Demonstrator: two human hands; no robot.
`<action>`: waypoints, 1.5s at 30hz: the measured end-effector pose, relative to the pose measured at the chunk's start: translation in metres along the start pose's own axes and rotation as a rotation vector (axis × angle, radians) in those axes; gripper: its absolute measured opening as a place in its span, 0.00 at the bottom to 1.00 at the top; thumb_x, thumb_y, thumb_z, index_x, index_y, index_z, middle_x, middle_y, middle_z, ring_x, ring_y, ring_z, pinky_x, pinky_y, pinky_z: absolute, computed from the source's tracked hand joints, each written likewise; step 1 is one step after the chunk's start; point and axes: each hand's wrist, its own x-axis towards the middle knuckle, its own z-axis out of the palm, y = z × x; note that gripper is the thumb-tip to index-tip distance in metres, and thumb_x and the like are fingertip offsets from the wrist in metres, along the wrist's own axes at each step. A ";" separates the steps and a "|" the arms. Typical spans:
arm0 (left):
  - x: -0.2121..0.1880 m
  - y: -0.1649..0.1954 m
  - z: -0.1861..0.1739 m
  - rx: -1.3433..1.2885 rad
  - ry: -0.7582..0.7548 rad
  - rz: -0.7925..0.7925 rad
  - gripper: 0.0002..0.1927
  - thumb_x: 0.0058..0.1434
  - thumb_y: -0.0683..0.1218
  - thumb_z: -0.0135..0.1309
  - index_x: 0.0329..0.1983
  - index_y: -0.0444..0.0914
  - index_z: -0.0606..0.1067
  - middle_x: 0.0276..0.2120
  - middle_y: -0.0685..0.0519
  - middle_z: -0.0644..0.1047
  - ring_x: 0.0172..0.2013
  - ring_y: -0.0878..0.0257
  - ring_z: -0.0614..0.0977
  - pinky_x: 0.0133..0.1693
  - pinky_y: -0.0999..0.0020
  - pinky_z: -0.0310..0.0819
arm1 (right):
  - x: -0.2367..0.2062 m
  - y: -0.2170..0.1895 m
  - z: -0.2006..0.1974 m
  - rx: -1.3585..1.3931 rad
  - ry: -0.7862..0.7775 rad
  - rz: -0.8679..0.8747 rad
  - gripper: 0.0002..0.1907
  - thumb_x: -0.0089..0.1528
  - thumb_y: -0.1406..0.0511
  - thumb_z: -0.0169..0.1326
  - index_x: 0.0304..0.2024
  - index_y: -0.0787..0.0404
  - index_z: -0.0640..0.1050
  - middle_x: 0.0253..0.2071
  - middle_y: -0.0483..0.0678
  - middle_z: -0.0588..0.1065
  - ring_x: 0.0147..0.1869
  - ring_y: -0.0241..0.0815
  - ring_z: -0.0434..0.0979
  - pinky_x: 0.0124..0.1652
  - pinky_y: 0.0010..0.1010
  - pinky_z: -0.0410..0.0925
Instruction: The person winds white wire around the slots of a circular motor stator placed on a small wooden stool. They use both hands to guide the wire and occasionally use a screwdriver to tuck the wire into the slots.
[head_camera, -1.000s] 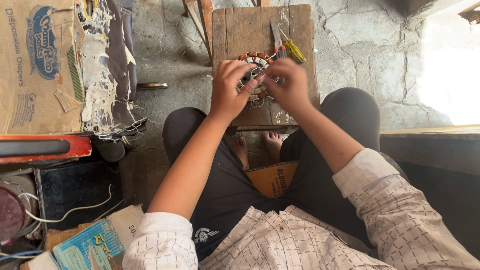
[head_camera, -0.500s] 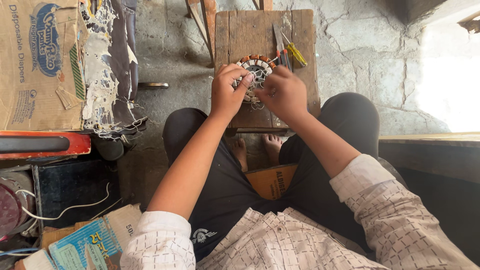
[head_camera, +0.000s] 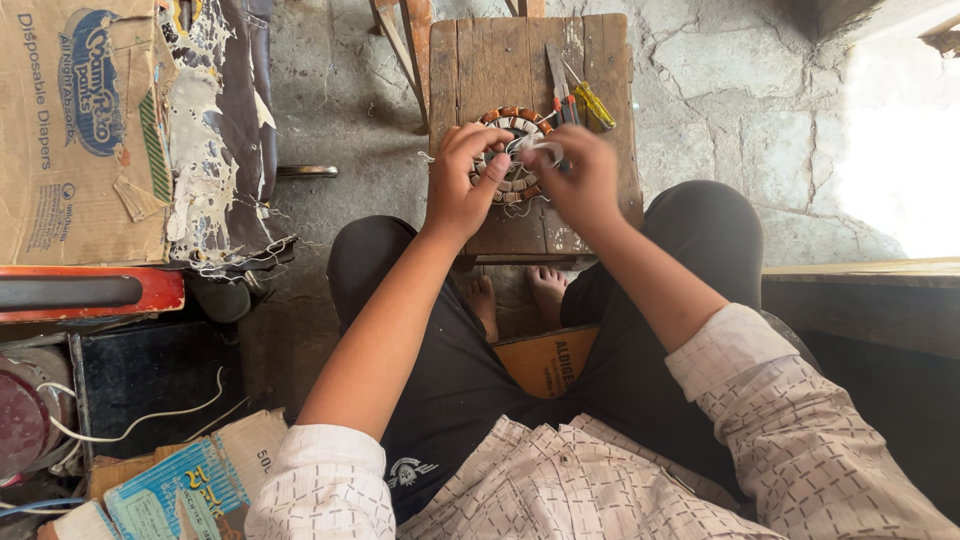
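The left hand (head_camera: 462, 190) fingers clamp the round copper-wound motor ring (head_camera: 512, 155) steady on the small wooden tabletop (head_camera: 480, 70); the right hand (head_camera: 585, 180) fingers pinch its white wire (head_camera: 535, 148).

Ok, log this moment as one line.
left hand: on wound stator | right hand: on stator | stool: screwdriver

- My left hand (head_camera: 462, 185) grips the copper-wound motor stator (head_camera: 510, 150) on the wooden stool (head_camera: 470, 70).
- My right hand (head_camera: 583, 180) pinches white tape (head_camera: 540, 148) over it.
- A yellow-handled screwdriver (head_camera: 592, 102) lies just beside.
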 end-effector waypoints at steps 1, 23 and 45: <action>0.000 -0.002 0.000 0.016 -0.021 -0.018 0.14 0.68 0.54 0.59 0.45 0.39 0.81 0.44 0.56 0.79 0.50 0.57 0.77 0.55 0.61 0.69 | 0.002 0.000 -0.003 0.044 0.029 0.080 0.11 0.63 0.62 0.65 0.34 0.64 0.82 0.31 0.48 0.76 0.35 0.41 0.76 0.37 0.34 0.66; 0.000 0.009 0.000 0.067 0.004 0.076 0.07 0.63 0.45 0.63 0.35 0.36 0.81 0.36 0.53 0.80 0.44 0.55 0.78 0.48 0.61 0.74 | -0.009 -0.028 0.004 -0.387 -0.135 -0.093 0.07 0.59 0.62 0.62 0.34 0.58 0.81 0.34 0.48 0.77 0.38 0.53 0.79 0.35 0.45 0.70; -0.001 0.002 0.002 0.179 0.016 0.062 0.06 0.55 0.43 0.68 0.33 0.38 0.83 0.36 0.56 0.80 0.44 0.56 0.76 0.48 0.61 0.72 | 0.001 -0.004 -0.002 -0.028 -0.212 0.032 0.12 0.63 0.61 0.61 0.34 0.65 0.80 0.30 0.52 0.75 0.33 0.50 0.75 0.35 0.39 0.67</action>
